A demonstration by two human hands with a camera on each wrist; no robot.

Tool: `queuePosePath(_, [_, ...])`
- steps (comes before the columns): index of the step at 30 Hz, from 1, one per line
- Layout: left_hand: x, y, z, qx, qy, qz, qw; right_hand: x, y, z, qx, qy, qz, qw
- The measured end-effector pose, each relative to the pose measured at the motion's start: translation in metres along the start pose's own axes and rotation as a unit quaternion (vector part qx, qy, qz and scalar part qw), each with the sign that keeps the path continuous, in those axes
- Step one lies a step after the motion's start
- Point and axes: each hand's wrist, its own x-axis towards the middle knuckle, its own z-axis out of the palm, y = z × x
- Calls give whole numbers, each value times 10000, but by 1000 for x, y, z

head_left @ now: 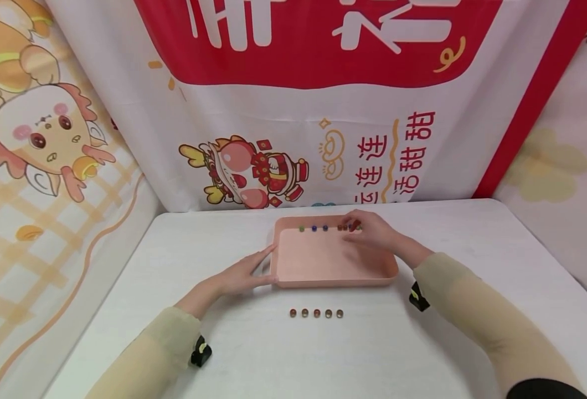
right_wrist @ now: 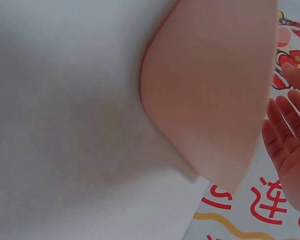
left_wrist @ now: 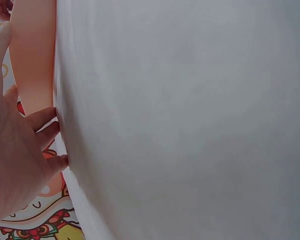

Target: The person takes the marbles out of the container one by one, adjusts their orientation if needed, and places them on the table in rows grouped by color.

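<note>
A shallow pink tray point(head_left: 333, 281) lies on the white table. Along its far side runs a row of small marbles, among them a green marble point(head_left: 301, 228), a blue marble point(head_left: 314, 228) and brown ones. My left hand point(head_left: 243, 274) touches the tray's left side, fingers and thumb spread apart; in the left wrist view its fingertips rest by the pink wall point(left_wrist: 34, 60). Over the tray's far right part is my right hand point(head_left: 373, 230), its fingers beside the right end of the row and partly hiding it. In the right wrist view its fingers look loosely extended; nothing held shows.
In front of the tray, several brownish marbles point(head_left: 317, 313) form a straight row on the table point(head_left: 373, 354). A printed cloth point(head_left: 293, 105) with red and white designs hangs behind the table's far edge. Patterned panels stand at the left and right.
</note>
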Motion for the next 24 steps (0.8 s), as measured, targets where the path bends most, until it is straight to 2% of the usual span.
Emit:
queuePosePath(15, [0,0,0,40,-26,-55,10000,15,12,9,-405,-88,467,9980])
queuePosePath(24, [-2,3,-1,18,-32,-65,10000,21,16,14,-492,-113,882,9948])
